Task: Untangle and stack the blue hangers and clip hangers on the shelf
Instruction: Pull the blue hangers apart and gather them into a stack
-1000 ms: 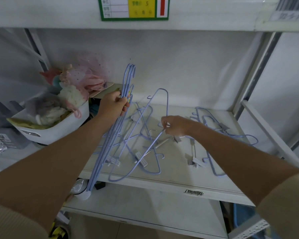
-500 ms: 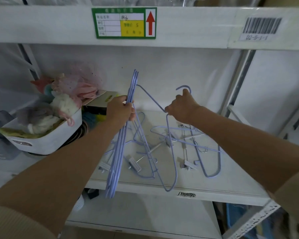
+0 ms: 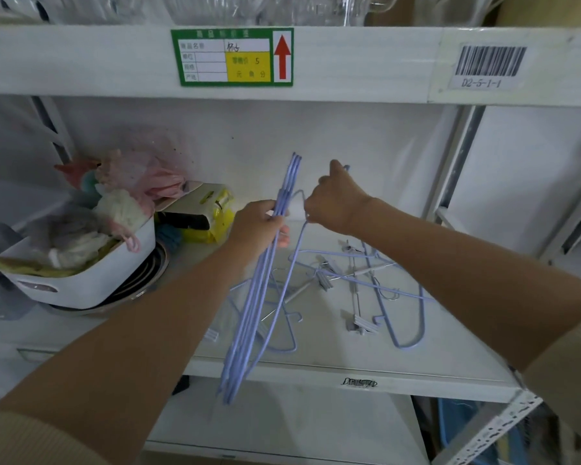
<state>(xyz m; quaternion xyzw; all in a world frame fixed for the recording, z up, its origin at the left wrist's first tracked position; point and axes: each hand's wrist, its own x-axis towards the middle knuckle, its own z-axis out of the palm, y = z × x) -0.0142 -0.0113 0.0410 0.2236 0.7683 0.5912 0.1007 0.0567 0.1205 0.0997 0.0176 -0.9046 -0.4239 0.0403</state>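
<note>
The lifted blue hanger (image 3: 294, 263) hangs steeply from the right hand (image 3: 332, 199), which grips its hook end, just right of the stacked bundle (image 3: 259, 280) clenched upright in the left hand (image 3: 259, 226). Their long axes run nearly parallel, so a short leftward move should join them. The clip hangers (image 3: 356, 280) lie tangled on the shelf (image 3: 450, 364) below.

To your left you have a white bin (image 3: 91, 280) stuffed with plush toys (image 3: 121, 209) sitting on a round metal dish (image 3: 141, 280), a yellow packet (image 3: 212, 213) just behind it, and overhead a green price label (image 3: 232, 57) beside a barcode sticker (image 3: 490, 65).
</note>
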